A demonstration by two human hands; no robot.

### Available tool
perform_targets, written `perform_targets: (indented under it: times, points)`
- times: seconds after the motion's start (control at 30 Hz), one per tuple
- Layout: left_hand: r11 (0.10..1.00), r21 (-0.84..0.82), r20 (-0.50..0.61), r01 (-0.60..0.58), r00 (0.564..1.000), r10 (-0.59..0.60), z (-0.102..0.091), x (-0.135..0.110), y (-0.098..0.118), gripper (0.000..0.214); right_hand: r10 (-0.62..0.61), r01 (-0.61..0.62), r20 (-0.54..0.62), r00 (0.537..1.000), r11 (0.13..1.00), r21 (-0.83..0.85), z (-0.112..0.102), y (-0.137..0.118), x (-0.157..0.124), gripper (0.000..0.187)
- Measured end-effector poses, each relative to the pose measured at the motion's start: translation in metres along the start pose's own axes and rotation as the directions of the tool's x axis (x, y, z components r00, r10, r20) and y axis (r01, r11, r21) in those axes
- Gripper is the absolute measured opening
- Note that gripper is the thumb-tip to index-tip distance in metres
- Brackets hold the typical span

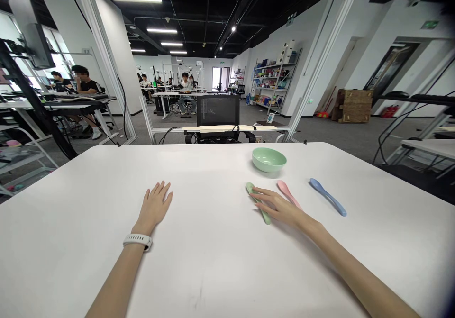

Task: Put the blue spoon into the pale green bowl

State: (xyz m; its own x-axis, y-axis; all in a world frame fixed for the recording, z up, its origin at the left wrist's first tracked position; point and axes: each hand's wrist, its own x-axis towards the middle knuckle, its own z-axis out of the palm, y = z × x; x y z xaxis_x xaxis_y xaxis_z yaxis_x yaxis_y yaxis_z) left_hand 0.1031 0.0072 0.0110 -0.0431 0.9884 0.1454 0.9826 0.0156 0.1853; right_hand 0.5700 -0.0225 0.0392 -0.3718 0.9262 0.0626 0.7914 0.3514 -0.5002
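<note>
My right hand (275,206) hovers over or touches a green spoon (265,215), its fingers stretched out across the middle of it. I cannot tell whether they make contact. Just beyond that hand lies a pink spoon (286,191), its handle end partly hidden by the hand. Farther right a blue spoon (327,196) rests by itself on the table. A light green bowl (269,160) stands upright behind the spoons. On the left side, my left hand (155,205) lies flat on the tabletop with its fingers apart, holding nothing; a white band circles its wrist.
The white table (199,261) ends at a far edge, with a metal frame around it. Behind that edge stands a black office chair (218,111). People sit at desks in the background, and a shelf rack (275,81) holds many goods.
</note>
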Motion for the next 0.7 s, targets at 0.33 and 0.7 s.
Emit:
perform_targets:
  times: [0.33, 0.7]
  points:
    - [1.0, -0.003, -0.038, -0.023, 0.999, 0.022, 0.0045, 0.0011, -0.0034, 0.061, 0.003, -0.003, -0.001, 1.0, 0.999, 0.04, 0.0008, 0.0009, 0.0005, 0.064]
    - [0.999, -0.015, -0.069, -0.046, 0.997, 0.045, 0.0093, 0.0024, -0.0077, 0.063, 0.004, -0.004, 0.002, 1.0, 0.999, 0.036, 0.0009, 0.0022, 0.0014, 0.066]
